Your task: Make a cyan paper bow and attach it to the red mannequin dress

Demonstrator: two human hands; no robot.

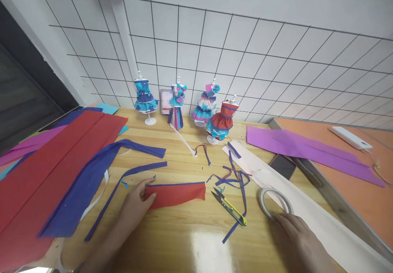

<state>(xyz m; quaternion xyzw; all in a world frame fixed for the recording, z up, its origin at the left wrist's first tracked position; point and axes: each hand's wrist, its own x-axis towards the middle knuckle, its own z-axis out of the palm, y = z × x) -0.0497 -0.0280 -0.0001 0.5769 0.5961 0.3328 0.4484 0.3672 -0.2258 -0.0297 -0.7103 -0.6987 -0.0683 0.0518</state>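
Pressing on the near-left end of the red fabric piece (176, 195), the left hand (136, 201) lies flat with fingers loosely spread, thumb resting on the cloth edge. A blue trim strip runs along the far edge of this red fabric piece, which lies on the wooden table (184, 240).

Right of the red fabric piece, the right hand (302, 236) rests against the near rim of the tape roll (275, 202); the frame edge cuts off its wrist, and whether the fingers pinch the roll cannot be determined.

Between the red fabric piece and the tape roll lie the thread snips (229, 206), among loose blue strips (233, 177).

Left of the red fabric piece, the large red sheet (39, 174) is cut off by the frame. Bare tabletop remains nearer than the red fabric piece. Behind it stand four small dress forms (184, 105); one item among them is blurred.
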